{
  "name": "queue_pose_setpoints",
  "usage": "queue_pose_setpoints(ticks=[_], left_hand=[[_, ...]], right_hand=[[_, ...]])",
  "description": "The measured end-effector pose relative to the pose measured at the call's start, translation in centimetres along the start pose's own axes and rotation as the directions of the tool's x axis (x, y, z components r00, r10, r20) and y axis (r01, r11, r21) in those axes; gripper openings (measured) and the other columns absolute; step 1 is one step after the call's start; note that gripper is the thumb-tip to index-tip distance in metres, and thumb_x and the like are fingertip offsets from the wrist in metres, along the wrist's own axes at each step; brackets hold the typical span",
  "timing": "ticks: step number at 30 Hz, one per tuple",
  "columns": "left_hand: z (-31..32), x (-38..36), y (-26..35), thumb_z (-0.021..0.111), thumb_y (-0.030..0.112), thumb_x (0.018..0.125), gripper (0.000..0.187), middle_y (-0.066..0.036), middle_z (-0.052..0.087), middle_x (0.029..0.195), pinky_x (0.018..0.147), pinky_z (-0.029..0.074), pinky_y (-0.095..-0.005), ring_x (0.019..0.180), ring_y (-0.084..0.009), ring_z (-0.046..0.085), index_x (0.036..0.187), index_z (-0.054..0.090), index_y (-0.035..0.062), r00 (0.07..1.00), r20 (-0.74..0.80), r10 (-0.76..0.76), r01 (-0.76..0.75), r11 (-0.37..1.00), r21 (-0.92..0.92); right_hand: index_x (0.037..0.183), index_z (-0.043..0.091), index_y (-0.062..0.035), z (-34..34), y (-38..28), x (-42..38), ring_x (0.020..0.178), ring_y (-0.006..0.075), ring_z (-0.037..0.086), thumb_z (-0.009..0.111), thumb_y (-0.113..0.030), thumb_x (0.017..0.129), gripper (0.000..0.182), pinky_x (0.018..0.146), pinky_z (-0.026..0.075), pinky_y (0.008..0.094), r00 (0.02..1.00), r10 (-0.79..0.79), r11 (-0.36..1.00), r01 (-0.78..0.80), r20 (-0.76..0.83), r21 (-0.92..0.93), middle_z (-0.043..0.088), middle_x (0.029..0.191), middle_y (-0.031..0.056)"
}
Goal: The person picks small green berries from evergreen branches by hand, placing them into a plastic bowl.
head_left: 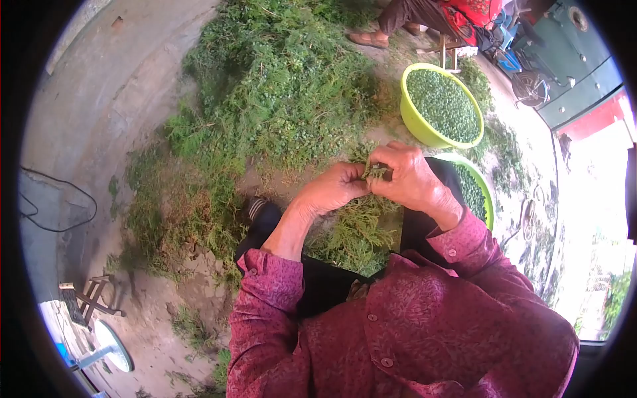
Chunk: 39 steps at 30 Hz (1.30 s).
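My left hand [330, 188] and my right hand [406, 178] meet in front of my lap. Between their fingertips is a small green conifer sprig [377, 172], partly covered by the fingers. Both hands are closed, thumbs and fingers pinched on it. Below them, more feathery conifer branches [355, 232] lie between my legs. Just beyond my right hand stands a yellow-green basin [415, 123] full of small green, berry-like cones [443, 103]. Closer to my right knee, a second green basin [489, 199] holds the same and is partly hidden by my leg and arm.
A large heap of cut conifer branches [279, 86] spreads ahead and to the left. Another person [415, 14] sits on a wooden stool [442, 52] at the back. A folding stool [93, 298], a pale round object [113, 345] and a dark cable [70, 186] are at left.
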<state>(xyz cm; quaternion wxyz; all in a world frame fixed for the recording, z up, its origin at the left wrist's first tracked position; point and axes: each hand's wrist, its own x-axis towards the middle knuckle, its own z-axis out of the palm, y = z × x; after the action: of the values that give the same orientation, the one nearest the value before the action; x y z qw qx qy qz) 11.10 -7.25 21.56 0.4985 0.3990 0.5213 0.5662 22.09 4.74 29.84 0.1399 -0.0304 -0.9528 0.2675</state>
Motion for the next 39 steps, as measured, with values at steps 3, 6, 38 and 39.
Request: queue_pose_setpoints(ticks=[3, 6, 38, 39], left_hand=[[0.0, -0.4, 1.6, 0.057, 0.011, 0.077, 0.014, 0.000, 0.054, 0.068, 0.061, 0.039, -0.0263, 0.066, -0.0074, 0.046, 0.084, 0.058, -0.0011, 0.999, 0.004, -0.052, 0.052, 0.992, 0.111], [0.0, -0.6, 2.0, 0.057, 0.013, 0.076, 0.016, -0.001, 0.053, 0.066, 0.059, 0.038, -0.0271, 0.064, -0.0081, 0.045, 0.081, 0.058, -0.0019, 0.997, 0.021, -0.072, 0.067, 0.980, 0.187], [0.1, -0.9, 1.5, 0.059, 0.013, 0.080, 0.026, -0.001, 0.062, 0.092, 0.079, 0.041, -0.0245, 0.082, -0.0077, 0.054, 0.103, 0.058, 0.0015, 0.998, 0.056, -0.010, 0.021, 0.979, -0.202], [0.1, -0.6, 1.2, 0.059, 0.013, 0.080, 0.027, 0.000, 0.062, 0.094, 0.080, 0.041, -0.0250, 0.083, -0.0080, 0.054, 0.104, 0.058, 0.0015, 0.998, 0.058, -0.006, 0.018, 0.978, -0.209]], right_hand=[[0.080, 0.057, -0.0005, 0.1, 0.9, -0.5, 0.056, 0.0198, 0.053, 0.064, -0.010, 0.060, 0.023, 0.051, 0.043, 0.0321, 0.987, 0.153, 0.964, -0.162, 0.059, 0.213, 0.055, 0.064, 0.0124], [0.082, 0.059, -0.0017, -0.4, 1.5, -1.1, 0.053, 0.0152, 0.052, 0.065, -0.009, 0.059, 0.025, 0.050, 0.042, 0.0291, 0.911, 0.336, 0.821, -0.408, 0.241, 0.400, 0.055, 0.063, 0.0101], [0.082, 0.056, 0.0008, -8.5, 20.9, -19.3, 0.070, 0.0205, 0.058, 0.054, -0.001, 0.062, 0.020, 0.060, 0.044, 0.0317, 0.797, 0.438, 0.750, -0.579, -0.416, -0.319, 0.058, 0.073, 0.0154], [0.082, 0.056, 0.0008, -8.6, 20.2, -19.7, 0.070, 0.0205, 0.058, 0.054, -0.001, 0.062, 0.020, 0.060, 0.044, 0.0317, 0.797, 0.435, 0.750, -0.578, -0.419, -0.322, 0.058, 0.073, 0.0154]])
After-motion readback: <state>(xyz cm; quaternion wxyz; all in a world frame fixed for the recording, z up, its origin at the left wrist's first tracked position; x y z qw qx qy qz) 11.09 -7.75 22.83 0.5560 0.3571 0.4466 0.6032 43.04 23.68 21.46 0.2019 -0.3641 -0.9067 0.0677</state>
